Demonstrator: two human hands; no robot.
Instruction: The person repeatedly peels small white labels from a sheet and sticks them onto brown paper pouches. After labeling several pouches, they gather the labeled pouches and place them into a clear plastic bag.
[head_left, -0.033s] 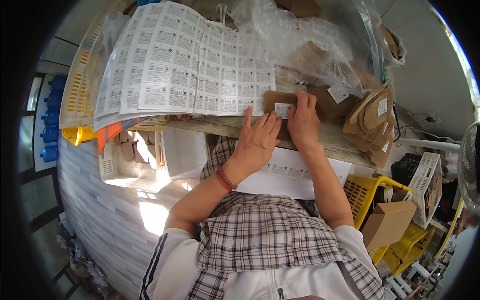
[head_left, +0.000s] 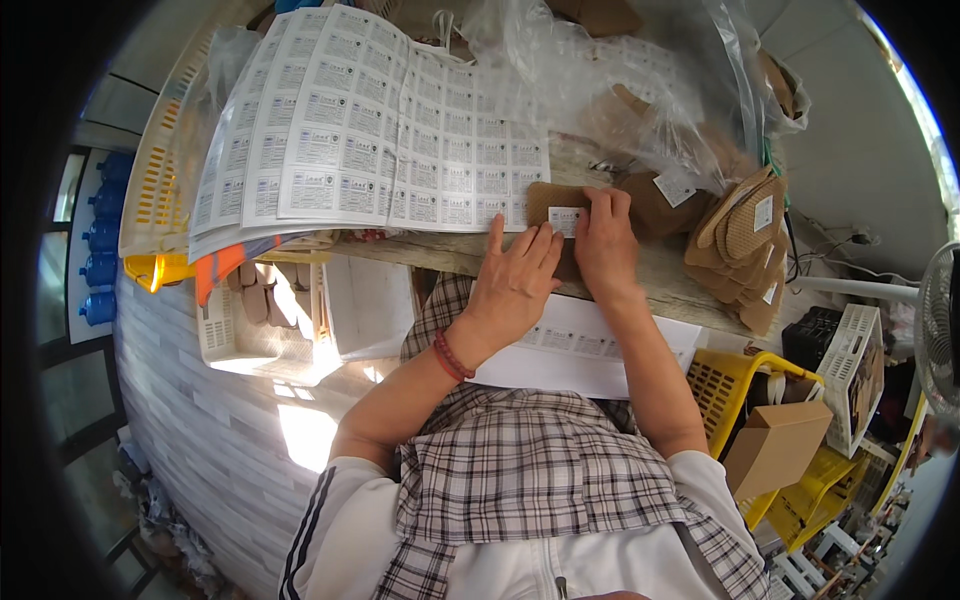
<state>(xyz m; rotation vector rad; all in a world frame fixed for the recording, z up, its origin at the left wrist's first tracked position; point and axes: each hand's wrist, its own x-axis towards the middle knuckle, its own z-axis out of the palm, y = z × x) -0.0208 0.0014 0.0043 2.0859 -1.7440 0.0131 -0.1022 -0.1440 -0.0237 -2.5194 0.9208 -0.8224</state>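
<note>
A brown textured pad (head_left: 545,195) lies on the wooden table's near edge, with a small white printed label (head_left: 564,220) on it. My left hand (head_left: 512,285) rests with its fingers stretched and apart, fingertips at the label's lower left and the pad's near side. Bent fingers of my right hand (head_left: 607,240) grip the pad's right part, the thumb at the label's right edge. Part of the pad is hidden beneath both hands. Left of it spread large printed label sheets (head_left: 340,130). To the right sits a pile of similar brown pads (head_left: 740,230), some bearing white labels.
Clear plastic bags (head_left: 640,100) cover the table's far right side. Another label sheet (head_left: 510,365) lies across my lap. A cream crate (head_left: 270,355) with brown pieces stands below left; a yellow basket (head_left: 725,375) and cardboard box (head_left: 775,445) stand right. A fan (head_left: 935,330) is farther right.
My right hand's fingers have shifted very slightly left and nearer to me. The left hand, pad and label look unmoved.
</note>
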